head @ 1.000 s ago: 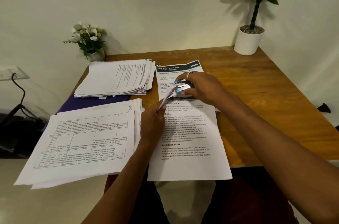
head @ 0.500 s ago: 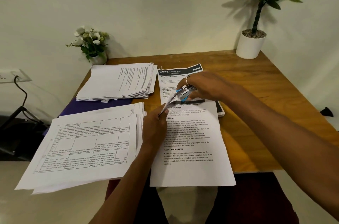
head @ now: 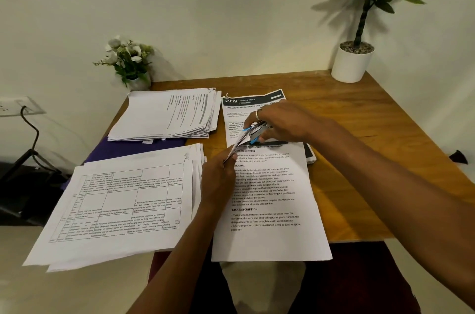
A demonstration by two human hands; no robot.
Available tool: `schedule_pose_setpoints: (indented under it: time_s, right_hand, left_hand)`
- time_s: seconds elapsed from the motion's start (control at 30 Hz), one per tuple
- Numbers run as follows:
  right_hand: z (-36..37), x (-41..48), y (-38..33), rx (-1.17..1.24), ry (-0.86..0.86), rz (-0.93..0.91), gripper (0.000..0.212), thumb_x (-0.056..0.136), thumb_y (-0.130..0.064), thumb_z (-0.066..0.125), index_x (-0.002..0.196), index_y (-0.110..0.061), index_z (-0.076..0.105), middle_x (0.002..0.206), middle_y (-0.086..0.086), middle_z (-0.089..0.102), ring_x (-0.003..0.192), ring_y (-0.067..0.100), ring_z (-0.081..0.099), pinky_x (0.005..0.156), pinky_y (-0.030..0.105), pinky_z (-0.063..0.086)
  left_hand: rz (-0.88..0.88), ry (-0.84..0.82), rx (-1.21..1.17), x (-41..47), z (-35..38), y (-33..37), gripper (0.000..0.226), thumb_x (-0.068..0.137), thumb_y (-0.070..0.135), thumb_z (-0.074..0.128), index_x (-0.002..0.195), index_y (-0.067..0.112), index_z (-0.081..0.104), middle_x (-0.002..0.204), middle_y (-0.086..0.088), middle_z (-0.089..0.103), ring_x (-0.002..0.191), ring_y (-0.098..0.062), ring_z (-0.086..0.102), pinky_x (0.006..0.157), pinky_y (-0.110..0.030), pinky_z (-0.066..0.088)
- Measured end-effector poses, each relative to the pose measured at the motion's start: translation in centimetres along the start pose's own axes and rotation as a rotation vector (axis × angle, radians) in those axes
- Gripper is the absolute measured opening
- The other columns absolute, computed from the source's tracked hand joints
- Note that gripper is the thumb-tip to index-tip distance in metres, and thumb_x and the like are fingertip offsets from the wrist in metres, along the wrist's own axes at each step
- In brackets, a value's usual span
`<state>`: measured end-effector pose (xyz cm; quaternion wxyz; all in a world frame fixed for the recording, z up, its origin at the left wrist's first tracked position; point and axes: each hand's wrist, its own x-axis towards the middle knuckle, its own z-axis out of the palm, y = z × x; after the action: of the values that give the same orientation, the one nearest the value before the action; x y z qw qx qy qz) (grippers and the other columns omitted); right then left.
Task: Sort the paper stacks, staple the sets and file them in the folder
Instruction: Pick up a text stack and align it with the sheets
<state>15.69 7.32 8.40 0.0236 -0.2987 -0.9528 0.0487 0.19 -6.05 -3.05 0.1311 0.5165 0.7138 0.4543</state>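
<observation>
A set of printed pages [head: 267, 200] lies in front of me on the wooden table [head: 359, 121]. My left hand [head: 218, 180] pinches its upper left corner and lifts it. My right hand [head: 280, 121] grips a small blue and silver stapler [head: 257, 131] whose jaws sit over that raised corner. Behind it lies a sheet with a dark header [head: 246, 105]. A stack with printed tables [head: 120, 203] overhangs the table's left front. Another stack [head: 167, 115] rests at the back left on a purple folder [head: 128, 149].
A small vase of white flowers [head: 128, 61] stands at the back left corner and a potted plant [head: 352, 61] at the back right. A dark flat object [head: 309, 154] peeks out under the pages. A wall socket with a cable [head: 23, 110] is left of the table.
The camera view shifted slightly. Both hands stay at the page corner, with the stapler held a little closer over it.
</observation>
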Motion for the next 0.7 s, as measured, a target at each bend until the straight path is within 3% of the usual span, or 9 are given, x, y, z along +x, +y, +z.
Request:
schedule_pose_setpoints:
  time_s: [0.23, 0.37, 0.6, 0.7]
  right_hand:
    - [-0.7, -0.3, 0.1, -0.009, -0.045, -0.062, 0.044, 0.091, -0.028, 0.075, 0.132, -0.036, 0.062, 0.123, -0.009, 0.057, 0.101, 0.004, 0.047, 0.084, 0.032, 0.035]
    - [-1.3, -0.2, 0.0, -0.086, -0.096, -0.097, 0.044, 0.092, -0.028, 0.074, 0.133, -0.038, 0.061, 0.125, -0.008, 0.056, 0.115, 0.011, 0.050, 0.089, 0.035, 0.033]
    - [-1.6, -0.5, -0.1, -0.102, -0.129, -0.100, 0.046, 0.092, -0.030, 0.073, 0.135, -0.040, 0.058, 0.130, -0.006, 0.054, 0.121, 0.014, 0.048, 0.101, 0.042, 0.033]
    - [-1.2, -0.6, -0.4, -0.085, -0.148, -0.089, 0.046, 0.093, -0.033, 0.072, 0.137, -0.038, 0.057, 0.130, -0.005, 0.054, 0.122, 0.015, 0.047, 0.102, 0.041, 0.029]
  left_hand:
    - [0.021, -0.018, -0.034, -0.1, -0.2, 0.3, 0.025, 0.104, 0.018, 0.056, 0.119, 0.008, 0.073, 0.080, 0.017, 0.060, 0.070, 0.002, 0.058, 0.062, 0.000, 0.040]
    - [0.009, -0.047, -0.070, -0.2, -0.1, 0.2, 0.024, 0.104, 0.020, 0.055, 0.119, 0.013, 0.073, 0.080, 0.026, 0.058, 0.074, 0.008, 0.064, 0.062, -0.002, 0.044]
    - [0.040, -0.033, -0.081, -0.1, -0.1, 0.0, 0.028, 0.104, 0.017, 0.054, 0.128, 0.014, 0.069, 0.098, 0.007, 0.070, 0.078, 0.017, 0.061, 0.064, -0.001, 0.044]
    - [0.059, -0.032, -0.087, 0.0, 0.0, -0.2, 0.027, 0.104, 0.017, 0.055, 0.127, 0.015, 0.069, 0.097, 0.009, 0.068, 0.085, 0.022, 0.059, 0.066, -0.001, 0.044]
